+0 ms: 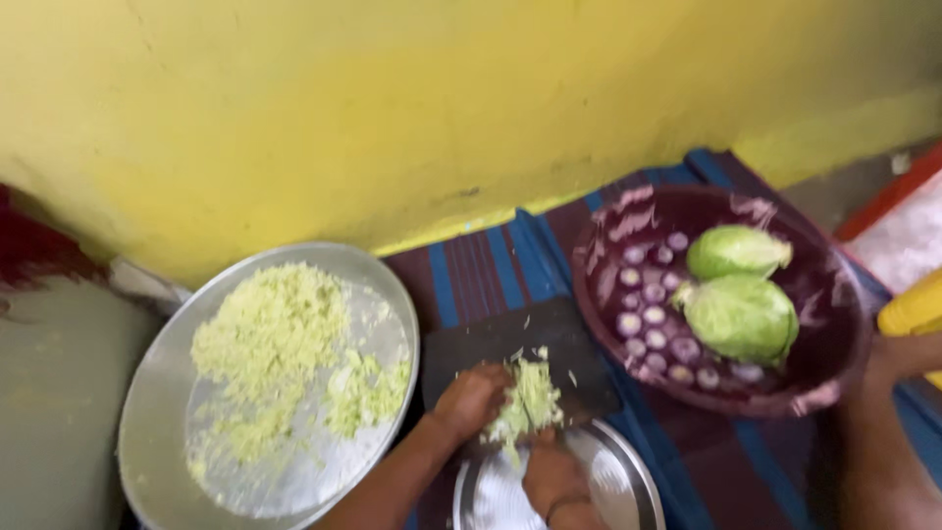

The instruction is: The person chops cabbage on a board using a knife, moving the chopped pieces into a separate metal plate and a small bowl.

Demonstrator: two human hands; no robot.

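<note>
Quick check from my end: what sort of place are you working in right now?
Probably a home cooking spot on the floor against a yellow wall. Both hands gather chopped cabbage on a dark cutting board laid over a striped mat, with a steel plate of shreds and a maroon basket of cabbage pieces alongside.

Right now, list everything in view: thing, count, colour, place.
shredded cabbage pile: one, pale green, on the large tray
large tray: one, steel, left
chopped cabbage heap: one, pale green, on the board
cutting board: one, dark, centre
small plate: one, steel, bottom centre
basket: one, maroon, perforated, right
cabbage pieces: two, green, in the basket
mat: one, blue and maroon striped, underneath
wall: yellow, behind
another person's arm: one, far right
left hand: beside the heap
right hand: below the heap
</note>
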